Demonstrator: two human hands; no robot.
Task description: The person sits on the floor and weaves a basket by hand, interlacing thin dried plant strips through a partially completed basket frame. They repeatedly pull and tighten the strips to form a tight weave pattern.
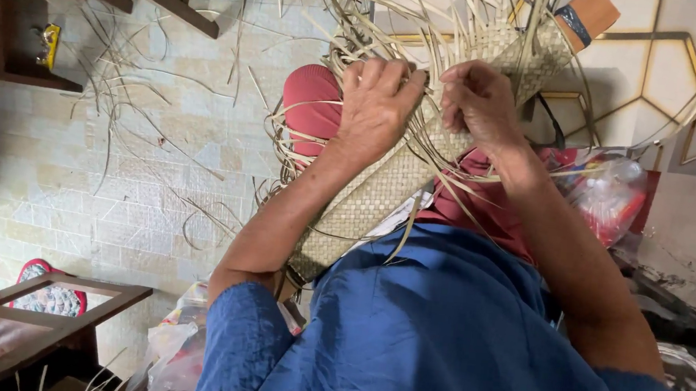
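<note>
Hands: left & right both pinch loose strips atop half-woven straw mat; plastic bag nearby, contents unclear.

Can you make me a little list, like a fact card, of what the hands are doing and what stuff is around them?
Left hand: pressing on the loose straw strips, fingers curled over them
Right hand: pinching strips at the mat's unfinished edge
Woven mat: pale straw, lying slanted across the person's lap
Clothes: blue top, red trousers
Floor: pale tiles with stray strips scattered on them
Lower left: wooden frame
Right side: plastic bag beside the person's leg
</note>
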